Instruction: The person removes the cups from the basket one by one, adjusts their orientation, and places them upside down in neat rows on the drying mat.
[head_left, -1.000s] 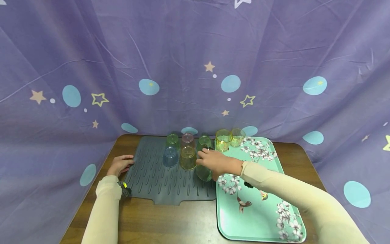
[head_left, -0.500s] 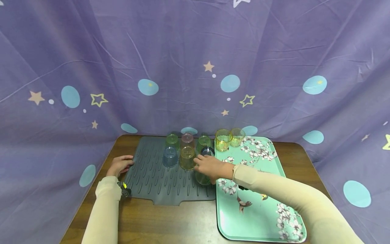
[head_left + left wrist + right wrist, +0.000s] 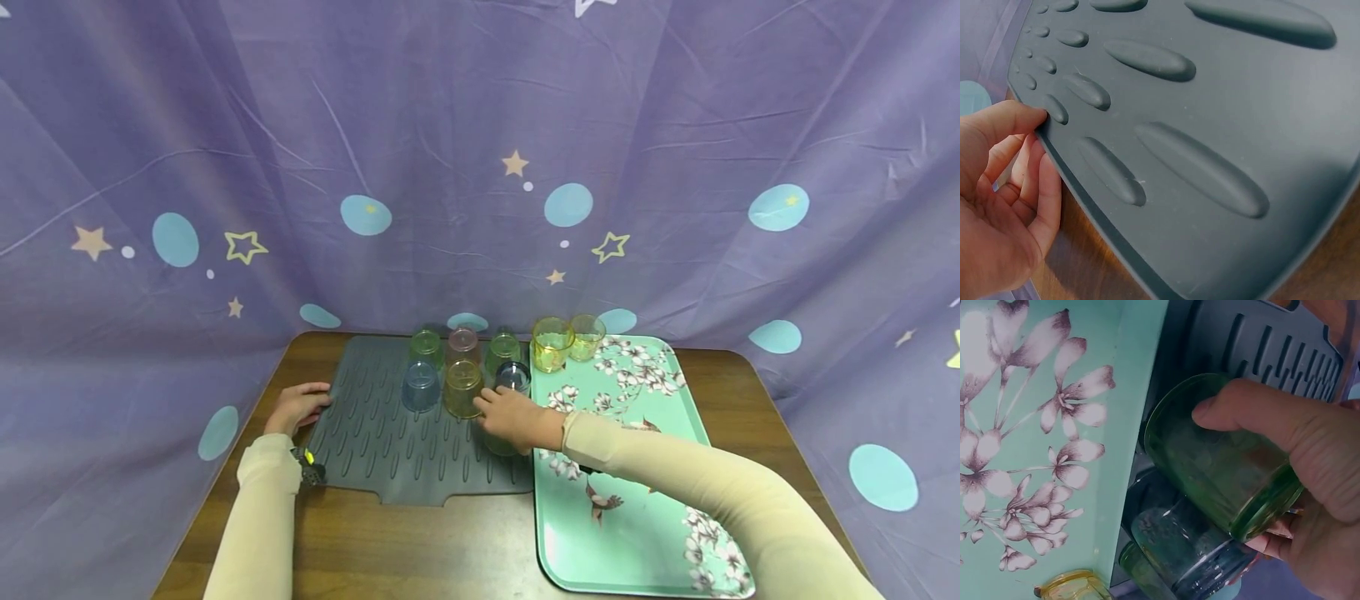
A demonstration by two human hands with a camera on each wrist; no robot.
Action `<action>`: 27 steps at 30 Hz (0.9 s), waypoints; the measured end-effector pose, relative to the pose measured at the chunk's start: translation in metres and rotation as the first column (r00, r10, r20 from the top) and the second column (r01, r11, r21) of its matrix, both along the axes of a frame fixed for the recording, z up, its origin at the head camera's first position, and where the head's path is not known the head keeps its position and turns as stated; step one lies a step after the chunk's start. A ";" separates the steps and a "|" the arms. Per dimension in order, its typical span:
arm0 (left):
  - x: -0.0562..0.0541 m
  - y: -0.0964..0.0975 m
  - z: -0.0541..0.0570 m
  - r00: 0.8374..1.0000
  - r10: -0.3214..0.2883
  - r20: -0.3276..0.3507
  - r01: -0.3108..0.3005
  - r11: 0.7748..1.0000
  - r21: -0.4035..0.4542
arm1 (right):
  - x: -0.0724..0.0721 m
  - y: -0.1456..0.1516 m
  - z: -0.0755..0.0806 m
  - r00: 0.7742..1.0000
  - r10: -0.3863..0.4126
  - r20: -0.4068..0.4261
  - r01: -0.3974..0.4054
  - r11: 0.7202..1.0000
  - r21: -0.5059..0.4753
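Note:
My right hand (image 3: 513, 421) grips a green glass (image 3: 1210, 456) at the right side of the grey drying mat (image 3: 405, 462). In the right wrist view the thumb lies along the glass's side, with fingertips showing beyond it. Just behind it stands a dark blue glass (image 3: 513, 373), overlapping it in that view. A yellow glass (image 3: 463, 390) is close to my right fingertips, and a light blue glass (image 3: 421, 387) stands left of that. My left hand (image 3: 298, 407) pinches the mat's left edge, shown close up in the left wrist view.
Behind these are a green glass (image 3: 426, 346), a pink glass (image 3: 462, 340) and another green glass (image 3: 502, 346). A mint floral tray (image 3: 600, 550) lies right of the mat, carrying a yellow cup (image 3: 552, 354) and a paler cup (image 3: 587, 342). A purple curtain (image 3: 420, 108) hangs behind the table.
My right hand has moved slightly toward me with the green glass, and the dark blue glass behind it has come into fuller view. The left hand stays at the mat's edge.

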State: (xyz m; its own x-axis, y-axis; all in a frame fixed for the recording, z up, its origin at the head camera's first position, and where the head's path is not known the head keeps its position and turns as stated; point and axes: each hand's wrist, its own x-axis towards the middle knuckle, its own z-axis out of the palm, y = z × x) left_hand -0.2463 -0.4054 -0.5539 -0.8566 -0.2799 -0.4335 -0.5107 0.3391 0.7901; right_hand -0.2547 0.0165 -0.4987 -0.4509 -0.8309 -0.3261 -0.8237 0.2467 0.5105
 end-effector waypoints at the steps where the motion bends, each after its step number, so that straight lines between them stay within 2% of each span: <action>1: 0.000 0.000 0.000 1.000 0.005 0.000 -0.005 1.000 0.003 | 0.001 0.000 -0.002 1.000 0.013 -0.021 -0.012 1.000 0.003; 7: -0.002 0.000 -0.005 1.000 0.020 -0.016 -0.019 1.000 0.020 | 0.003 0.000 -0.009 0.995 0.057 -0.087 -0.056 0.998 0.009; 18: -0.003 -0.004 -0.005 1.000 0.015 -0.012 -0.015 1.000 0.008 | 0.004 -0.001 -0.011 0.992 0.070 -0.103 -0.069 0.998 0.009; 22: -0.003 -0.003 -0.006 1.000 0.012 -0.008 -0.012 1.000 0.008 | 0.004 -0.001 -0.006 0.998 0.044 -0.051 -0.044 0.999 -0.001; 25: -0.003 -0.002 -0.005 1.000 0.014 -0.001 -0.014 1.000 0.008 | 0.001 0.000 0.003 0.998 -0.003 0.056 0.006 0.999 -0.054; 27: -0.003 -0.001 -0.004 1.000 0.012 -0.003 -0.012 1.000 0.007 | -0.002 0.002 0.012 0.989 -0.038 0.146 0.054 0.992 -0.111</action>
State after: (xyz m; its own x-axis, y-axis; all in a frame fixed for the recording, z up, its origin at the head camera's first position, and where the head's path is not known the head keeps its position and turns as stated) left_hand -0.2492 -0.4069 -0.5579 -0.8546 -0.2870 -0.4328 -0.5121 0.3280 0.7938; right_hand -0.2564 0.0184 -0.4870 -0.4452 -0.8457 -0.2943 -0.8726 0.3360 0.3544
